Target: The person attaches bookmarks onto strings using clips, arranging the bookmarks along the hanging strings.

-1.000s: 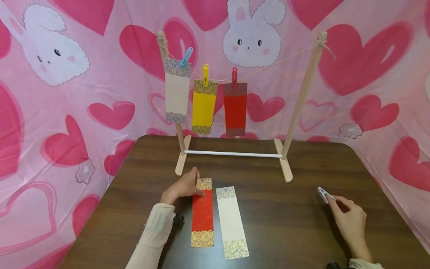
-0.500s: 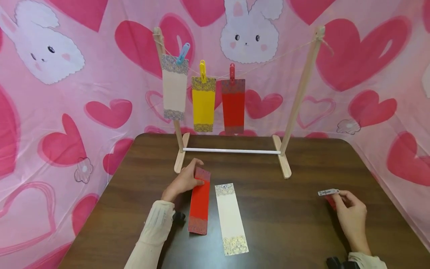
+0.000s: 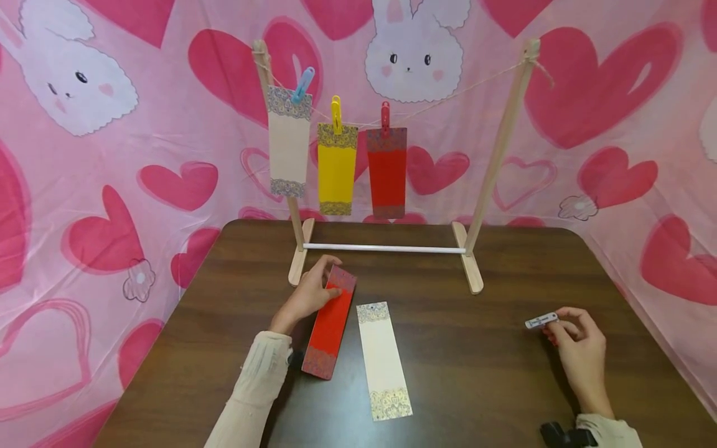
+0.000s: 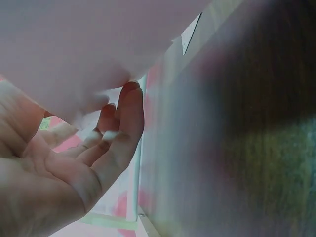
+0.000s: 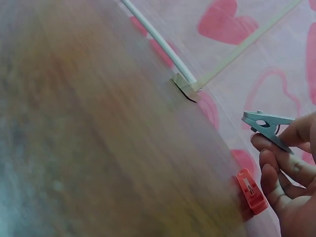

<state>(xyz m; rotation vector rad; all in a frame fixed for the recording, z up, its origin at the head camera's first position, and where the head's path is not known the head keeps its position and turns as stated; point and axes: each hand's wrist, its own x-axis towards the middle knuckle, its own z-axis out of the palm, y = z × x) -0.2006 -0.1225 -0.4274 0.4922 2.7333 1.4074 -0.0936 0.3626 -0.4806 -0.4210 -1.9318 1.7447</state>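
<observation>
My left hand (image 3: 313, 292) pinches a red paper strip (image 3: 330, 323) with patterned end bands, near its far end; the strip is raised off the table and tilted. In the left wrist view the strip's pale underside (image 4: 89, 44) lies over the fingertips. To the right, a cream strip (image 3: 385, 361) with gold bands lies flat on the table. My right hand (image 3: 582, 354) pinches a pale grey clothespin (image 3: 541, 320) between thumb and index finger, above the table's right side. Close by the fingers in the right wrist view is a red clothespin (image 5: 252, 191).
A wooden stand (image 3: 470, 267) with a white crossbar (image 3: 386, 249) stands at the back. From its string (image 3: 448, 99) hang cream (image 3: 288, 143), yellow (image 3: 337, 168) and red (image 3: 388, 171) strips, each clipped by a clothespin. A pink heart-patterned cloth (image 3: 185, 186) covers the background.
My left hand has lifted the red strip off the table and tilted it, its far end now farther right. The clothespin in my right hand has turned to lie more level.
</observation>
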